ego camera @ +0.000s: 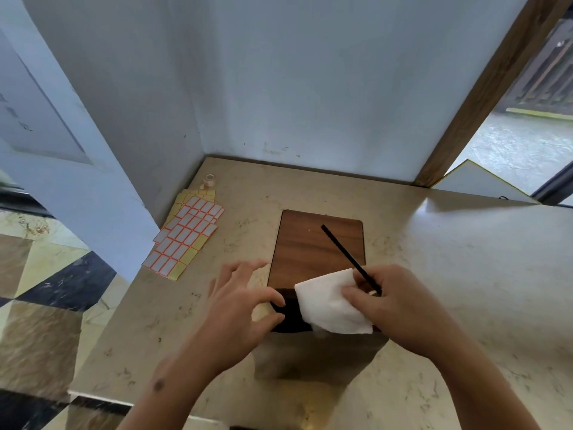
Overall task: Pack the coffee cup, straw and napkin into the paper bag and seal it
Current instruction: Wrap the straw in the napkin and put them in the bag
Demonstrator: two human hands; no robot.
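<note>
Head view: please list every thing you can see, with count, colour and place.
paper bag: one, brown, standing open at the counter's near edge
napkin: one, white, over the bag's mouth
straw: one, black, slanting above the wooden board
wooden board: one, brown, on the counter behind the bag
label sheets: several, white with orange borders on yellow backing, far left of the counter
counter: one, beige marble
left hand: one, fingers on the bag's left rim
right hand: one, pinching napkin and straw

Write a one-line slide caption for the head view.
Right hand lowers white napkin and black straw into the paper bag while the left hand holds its rim.
</note>
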